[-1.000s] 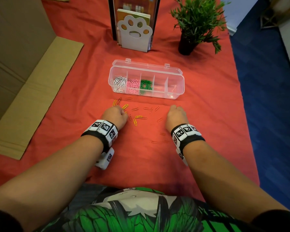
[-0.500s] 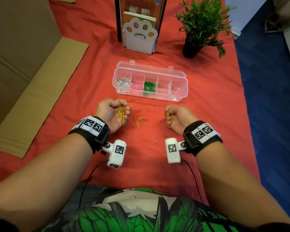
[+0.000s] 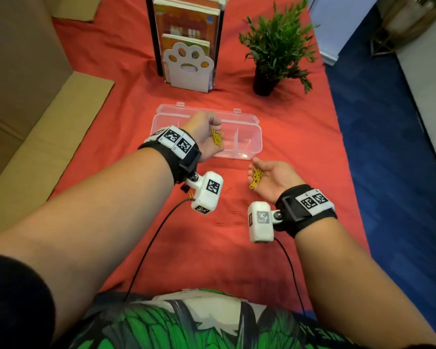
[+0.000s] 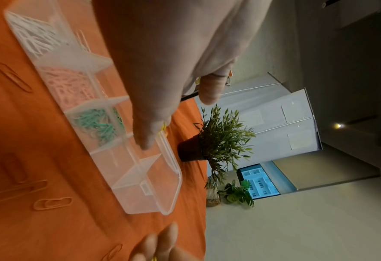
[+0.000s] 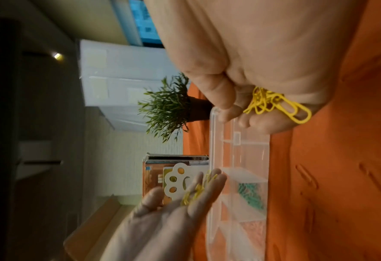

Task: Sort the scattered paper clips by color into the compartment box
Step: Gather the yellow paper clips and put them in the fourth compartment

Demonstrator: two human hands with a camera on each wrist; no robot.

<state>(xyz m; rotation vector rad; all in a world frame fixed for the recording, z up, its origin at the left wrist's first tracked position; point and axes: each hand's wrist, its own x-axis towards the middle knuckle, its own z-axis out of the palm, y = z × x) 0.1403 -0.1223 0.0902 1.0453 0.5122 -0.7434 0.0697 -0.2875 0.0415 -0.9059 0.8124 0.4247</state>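
Observation:
The clear compartment box (image 3: 252,122) lies open on the red cloth. My left hand (image 3: 207,132) hovers over its middle, tilted, with several yellow paper clips (image 3: 217,138) lying on its nearly straight fingers (image 5: 198,192). My right hand (image 3: 269,177) is just in front of the box's right end, and its curled fingers hold more yellow clips (image 5: 274,104). In the left wrist view, three neighbouring compartments hold white clips (image 4: 33,38), pink clips (image 4: 69,86) and green clips (image 4: 95,125); the two right compartments (image 4: 145,190) look bare. Orange clips (image 4: 52,203) lie scattered on the cloth.
A paw-shaped white bookend (image 3: 188,69) with books stands behind the box, and a potted plant (image 3: 275,54) is at the back right. Flat cardboard (image 3: 35,147) lies along the left. On the right the cloth ends at blue floor (image 3: 388,147).
Both hands have risen off the cloth with yellow clips. The left has moved forward over the box and its fingers have straightened. The right has turned palm up.

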